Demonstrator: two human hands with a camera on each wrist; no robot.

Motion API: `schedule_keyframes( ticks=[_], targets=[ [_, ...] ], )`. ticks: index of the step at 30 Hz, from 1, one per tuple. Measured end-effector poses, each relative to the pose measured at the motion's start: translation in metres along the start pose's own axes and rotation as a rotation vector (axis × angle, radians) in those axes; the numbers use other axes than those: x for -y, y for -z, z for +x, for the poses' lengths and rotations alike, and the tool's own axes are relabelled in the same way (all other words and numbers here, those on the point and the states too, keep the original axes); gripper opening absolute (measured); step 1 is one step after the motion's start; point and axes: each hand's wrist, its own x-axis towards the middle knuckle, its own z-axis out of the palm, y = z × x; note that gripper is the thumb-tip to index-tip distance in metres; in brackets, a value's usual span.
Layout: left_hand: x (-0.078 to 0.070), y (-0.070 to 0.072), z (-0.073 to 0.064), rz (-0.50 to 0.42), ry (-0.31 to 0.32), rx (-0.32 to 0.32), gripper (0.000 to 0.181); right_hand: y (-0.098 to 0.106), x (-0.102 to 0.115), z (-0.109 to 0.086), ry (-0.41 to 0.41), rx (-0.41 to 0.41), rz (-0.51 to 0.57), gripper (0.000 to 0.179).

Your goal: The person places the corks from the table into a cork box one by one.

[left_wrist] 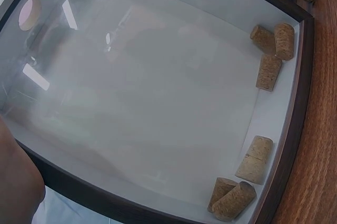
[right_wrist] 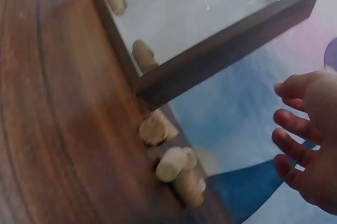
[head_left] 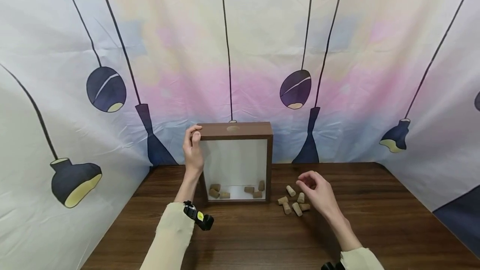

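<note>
A brown shadow box frame (head_left: 269, 166) with a clear front stands upright on the table. My left hand (head_left: 193, 151) grips its upper left corner, thumb at the front edge. In the top side is a round hole (head_left: 233, 128), also visible in the left wrist view. Several corks (left_wrist: 268, 72) lie at the bottom inside, in two groups. To the right of the frame several loose corks (head_left: 297, 209) lie in a small pile. My right hand (head_left: 318, 193) hovers just beside and above this pile, fingers loosely bent and apart, nothing between them in the right wrist view (right_wrist: 310, 134).
The dark wooden table (head_left: 240, 236) reaches back to a fabric backdrop (head_left: 255, 53) printed with hanging lamps. The frame stands close to the table's back edge. A black wrist camera (head_left: 198, 216) is strapped over the left sleeve.
</note>
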Motion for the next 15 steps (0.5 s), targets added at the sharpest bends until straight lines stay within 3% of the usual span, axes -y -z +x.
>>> schedule_keyframes(
  ticks=[8, 15],
  targets=[
    [0.002, 0.0, 0.001, -0.027, -0.024, -0.001, 0.034, 0.0, -0.019, -0.01, -0.07, 0.054, -0.038, 0.011],
    [0.001, 0.0, 0.0, -0.024, -0.009, 0.0, 0.034, 0.001, -0.029, -0.015, -0.091, 0.167, -0.069, 0.009]
  ],
)
